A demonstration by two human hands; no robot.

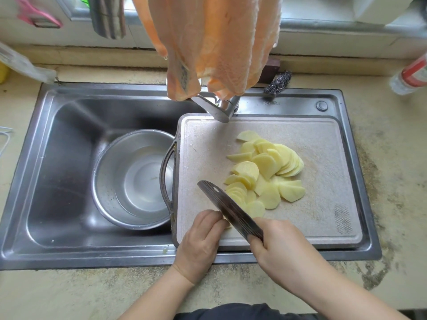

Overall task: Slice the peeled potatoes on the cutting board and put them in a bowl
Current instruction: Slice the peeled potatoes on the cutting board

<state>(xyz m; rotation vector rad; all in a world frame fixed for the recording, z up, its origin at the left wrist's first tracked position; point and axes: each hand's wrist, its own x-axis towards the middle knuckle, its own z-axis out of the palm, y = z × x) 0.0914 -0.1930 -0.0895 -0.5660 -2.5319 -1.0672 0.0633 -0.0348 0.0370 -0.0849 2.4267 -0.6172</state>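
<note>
Steel cleaver (231,210) in right hand (280,244) grip, left hand (203,234) fingers curled around potato end beside slices (265,172)

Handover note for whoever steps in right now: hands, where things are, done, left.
Right hand grips the dark-bladed cleaver, blade angled over the near end of the slices.
Left hand has its fingers curled on a last small potato piece beside the blade; the piece is mostly hidden.
Pale yellow potato slices lie piled on the beige speckled cutting board, which sits across the right part of the steel sink.
Round steel bowl stands in the sink basin, left of the board, no slices inside.
Done: nearly all slicing.
Left: finish the last piece, move slices into the bowl.
</note>
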